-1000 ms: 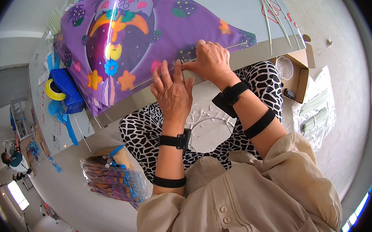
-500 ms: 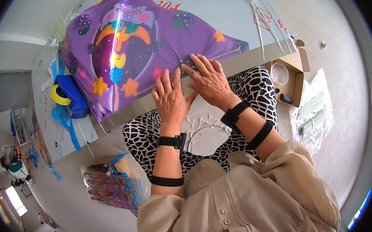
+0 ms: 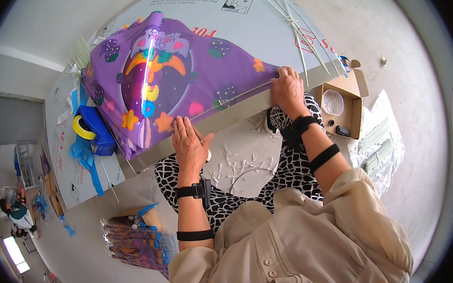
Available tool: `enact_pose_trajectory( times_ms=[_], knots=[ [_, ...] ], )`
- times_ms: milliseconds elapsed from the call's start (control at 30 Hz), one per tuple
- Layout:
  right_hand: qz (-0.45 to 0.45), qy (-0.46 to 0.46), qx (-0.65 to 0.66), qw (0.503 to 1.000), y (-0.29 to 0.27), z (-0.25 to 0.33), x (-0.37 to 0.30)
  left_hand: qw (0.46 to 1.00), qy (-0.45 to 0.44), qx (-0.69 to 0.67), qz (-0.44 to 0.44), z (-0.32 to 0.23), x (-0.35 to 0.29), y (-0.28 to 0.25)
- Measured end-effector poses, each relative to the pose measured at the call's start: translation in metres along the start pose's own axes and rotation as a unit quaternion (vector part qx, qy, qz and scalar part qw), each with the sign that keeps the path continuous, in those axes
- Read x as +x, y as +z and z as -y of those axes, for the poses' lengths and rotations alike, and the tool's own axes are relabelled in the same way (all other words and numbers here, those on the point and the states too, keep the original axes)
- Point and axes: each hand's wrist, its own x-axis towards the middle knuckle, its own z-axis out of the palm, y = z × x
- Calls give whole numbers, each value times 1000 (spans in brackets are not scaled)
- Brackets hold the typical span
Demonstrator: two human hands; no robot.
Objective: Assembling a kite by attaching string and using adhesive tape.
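Note:
A shiny purple printed sheet (image 3: 205, 69), kite-like in outline, lies on the board-topped table with stars, hearts and a moon on it. Along its near edge runs a thin pale rod (image 3: 252, 92). My left hand (image 3: 189, 146) rests with fingers stretched on that near edge, below an orange star. At the sheet's right corner, my right hand (image 3: 288, 88) has its fingers curled over the edge, pinching it; the corner itself is hidden beneath them. Left of the sheet stands a blue tape dispenser (image 3: 100, 132) with a yellow roll.
Thin white rods (image 3: 303, 33) lie on the table's right (image 3: 253, 29). Beside my right knee sits an open cardboard box (image 3: 357, 101) with small parts, next to bagged rods (image 3: 379, 146). Plastic-wrapped printed packs (image 3: 133, 240) lie lower left. Another person (image 3: 19, 214) is far left.
My right hand has slid right along the near edge to the sheet's corner and curled its fingers there. My left hand has shifted left and down. The whole view has tilted slightly.

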Motion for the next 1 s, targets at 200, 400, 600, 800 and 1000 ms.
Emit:
enact_pose_trajectory(
  times_ms=[200,400,600,800,1000],
  knots=[
    [190,132,38,972,-13,-17,34,998,27,-52,-12,6,3,0],
    [40,11,31,999,-3,-27,36,994,47,-92,-23,17,5,0],
    [137,73,86,984,-8,-33,45,994,54,-95,-24,16,4,-5],
    [114,151,356,915,-20,-32,56,984,15,-159,-85,29,11,-11],
    [154,253,583,757,-49,-10,62,984,57,57,-157,31,24,-40]
  ],
)
